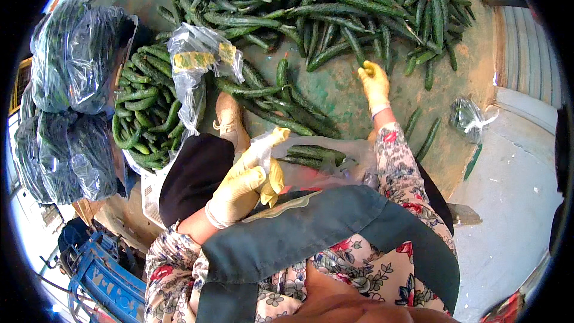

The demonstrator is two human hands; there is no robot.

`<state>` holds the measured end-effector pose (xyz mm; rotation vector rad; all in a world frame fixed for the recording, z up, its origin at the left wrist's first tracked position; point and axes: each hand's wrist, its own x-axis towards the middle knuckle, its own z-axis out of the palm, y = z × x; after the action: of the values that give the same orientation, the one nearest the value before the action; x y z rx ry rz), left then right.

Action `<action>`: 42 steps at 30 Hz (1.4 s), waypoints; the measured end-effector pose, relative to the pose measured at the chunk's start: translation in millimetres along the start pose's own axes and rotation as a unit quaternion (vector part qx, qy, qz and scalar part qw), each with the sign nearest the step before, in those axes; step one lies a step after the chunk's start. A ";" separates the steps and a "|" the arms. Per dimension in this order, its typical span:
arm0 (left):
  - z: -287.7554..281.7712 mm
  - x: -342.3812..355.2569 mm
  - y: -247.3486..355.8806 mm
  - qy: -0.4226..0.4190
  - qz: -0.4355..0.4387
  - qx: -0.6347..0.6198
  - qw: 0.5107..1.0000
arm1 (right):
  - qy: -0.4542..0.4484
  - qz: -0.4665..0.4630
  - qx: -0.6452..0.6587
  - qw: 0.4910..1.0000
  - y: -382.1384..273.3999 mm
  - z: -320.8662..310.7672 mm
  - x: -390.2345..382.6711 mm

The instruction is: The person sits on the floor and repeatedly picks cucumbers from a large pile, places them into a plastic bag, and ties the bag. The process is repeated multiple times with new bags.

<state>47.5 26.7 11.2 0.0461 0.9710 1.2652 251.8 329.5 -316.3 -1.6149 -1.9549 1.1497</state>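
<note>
My left hand (245,185), in a yellow rubber glove, grips the rim of a clear plastic bag (335,164) that lies across my lap with a few cucumbers (314,154) inside. My right hand (375,84), also gloved, reaches out over the green mat and closes around the end of a cucumber (353,45) at the edge of the big heap of long dark cucumbers (335,6). More loose cucumbers (281,104) lie between the heap and my knees.
A basket (149,182) full of cucumbers stands at my left with an empty clear bag (194,63) draped over it. Filled plastic bags (66,101) are stacked further left. A small tied bag (469,118) lies on the concrete at right. A blue crate (104,278) sits lower left.
</note>
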 end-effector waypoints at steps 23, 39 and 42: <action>0.9 3.0 -10.3 -0.088 0.040 -0.027 0.995 | -0.431 0.239 0.692 0.528 -17.3 -46.4 -123.1; 9.0 3.5 -17.8 -0.077 0.066 0.026 0.994 | 0.046 0.137 0.272 0.951 65.7 -147.0 -76.6; 16.6 4.9 -18.7 -0.080 0.065 0.028 0.994 | 0.030 0.335 -0.081 0.938 182.0 -184.9 -91.8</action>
<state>72.4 31.8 8.8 0.2545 0.8754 1.3310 526.5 313.4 -323.3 -2.4844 -1.5196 1.1511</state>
